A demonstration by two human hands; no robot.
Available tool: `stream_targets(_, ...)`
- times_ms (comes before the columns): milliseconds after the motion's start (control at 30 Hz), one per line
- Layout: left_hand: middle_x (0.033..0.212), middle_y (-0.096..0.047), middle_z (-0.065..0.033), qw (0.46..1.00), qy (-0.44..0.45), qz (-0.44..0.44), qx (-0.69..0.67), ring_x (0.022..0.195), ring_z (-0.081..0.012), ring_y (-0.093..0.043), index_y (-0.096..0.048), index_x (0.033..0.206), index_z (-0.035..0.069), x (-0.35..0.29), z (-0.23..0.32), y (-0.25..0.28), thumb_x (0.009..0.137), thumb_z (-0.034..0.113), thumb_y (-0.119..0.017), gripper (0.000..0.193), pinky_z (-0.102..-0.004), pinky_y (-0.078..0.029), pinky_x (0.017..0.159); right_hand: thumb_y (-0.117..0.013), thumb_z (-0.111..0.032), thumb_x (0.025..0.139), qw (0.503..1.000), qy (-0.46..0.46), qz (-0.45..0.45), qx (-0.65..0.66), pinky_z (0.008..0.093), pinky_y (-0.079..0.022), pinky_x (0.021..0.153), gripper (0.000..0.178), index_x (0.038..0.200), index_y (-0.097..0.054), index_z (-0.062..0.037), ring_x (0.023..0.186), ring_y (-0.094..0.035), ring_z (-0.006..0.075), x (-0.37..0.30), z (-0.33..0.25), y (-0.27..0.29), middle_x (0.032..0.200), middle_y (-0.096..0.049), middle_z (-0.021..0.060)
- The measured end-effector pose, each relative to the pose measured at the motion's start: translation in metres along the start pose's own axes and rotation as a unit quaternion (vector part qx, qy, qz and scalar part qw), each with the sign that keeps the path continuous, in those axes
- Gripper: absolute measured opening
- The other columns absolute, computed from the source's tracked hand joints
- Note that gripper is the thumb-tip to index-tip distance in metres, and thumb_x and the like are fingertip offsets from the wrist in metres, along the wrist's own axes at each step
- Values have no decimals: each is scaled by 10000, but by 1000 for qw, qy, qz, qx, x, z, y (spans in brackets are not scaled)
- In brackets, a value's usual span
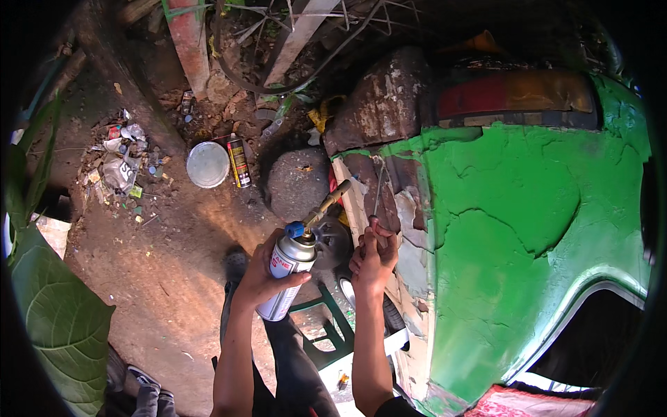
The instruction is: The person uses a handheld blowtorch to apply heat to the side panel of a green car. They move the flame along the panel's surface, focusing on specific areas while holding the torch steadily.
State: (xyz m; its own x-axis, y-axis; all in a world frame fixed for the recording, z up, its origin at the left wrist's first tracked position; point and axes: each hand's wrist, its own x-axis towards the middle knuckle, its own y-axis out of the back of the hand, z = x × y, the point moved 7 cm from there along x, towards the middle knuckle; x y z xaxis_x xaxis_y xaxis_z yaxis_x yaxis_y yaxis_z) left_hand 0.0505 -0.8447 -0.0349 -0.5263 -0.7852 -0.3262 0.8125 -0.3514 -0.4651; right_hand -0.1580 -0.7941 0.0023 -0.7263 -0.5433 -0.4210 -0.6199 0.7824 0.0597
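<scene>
My left hand (pixel 254 281) is wrapped round a white and silver butane gas canister (pixel 286 267). A brass torch nozzle (pixel 329 200) with a blue knob (pixel 294 229) tops it, tilted up and right toward the stripped edge strip (pixel 360 182) of a green car body (pixel 493 201). No flame can be made out. In my right hand (pixel 375 263), closed fingers grip a screwdriver (pixel 377 191); its thin shaft lies along the bare, brownish strip, where old filler (pixel 410 215) is flaking. Cracks run through the green paint beside it.
A red and orange tail light (pixel 514 96) tops the car body. On the dirt stand a round pale lid (pixel 208 165), a yellow-black spray can (pixel 239 161) and a litter heap (pixel 121 167). A green stool frame (pixel 340 326) is below my hands; another person's shoe (pixel 144 376) shows lower left.
</scene>
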Motion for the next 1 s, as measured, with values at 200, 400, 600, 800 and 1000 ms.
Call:
stream_targets(200, 981, -690, -57, 999, 3, 27, 40, 916, -154, -649, -564, 1145, 75, -5, -6, 3, 653, 270, -890, 622, -330, -501, 841, -632, -145, 970, 1000, -1, -2, 9, 206, -235, 356, 151, 1048, -505, -120, 444, -354, 27, -5, -1, 1, 708, -537, 1)
stream_targets(400, 954, -698, -55, 1000, -1, 13, 19, 893, -167, -667, -569, 1150, 90, -3, -2, -1, 645, 306, -891, 637, -338, -512, 827, -617, -127, 972, 1000, -19, -2, 16, 203, -234, 325, 149, 1104, -547, -130, 406, -373, 35, 10, 7, -8, 717, -529, 9)
stream_targets(600, 960, -701, -52, 999, -7, 24, 25, 901, -161, -671, -568, 1147, 89, -2, -4, 4, 647, 321, -887, 637, -336, -513, 830, -611, -126, 974, 1000, -13, 2, 0, 200, -243, 329, 134, 1091, -545, -130, 413, -367, 33, 4, 3, -4, 722, -526, 4)
stream_targets(800, 972, -704, -60, 999, -4, 24, 24, 900, -168, -674, -566, 1156, 85, -3, -8, 3, 643, 332, -887, 653, -332, -513, 837, -610, -118, 973, 1000, -10, 7, -8, 202, -244, 330, 139, 1092, -539, -132, 411, -362, 36, -1, 2, 2, 721, -527, 8)
stream_targets(1000, 1003, -696, -59, 1000, 12, 17, 16, 917, -159, -662, -549, 1198, 73, -2, -13, -1, 638, 315, -898, 703, -327, -510, 847, -617, -108, 967, 1000, 3, -18, -25, 209, -235, 330, 130, 1076, -550, -129, 405, -364, 44, 16, 2, -3, 710, -526, 10)
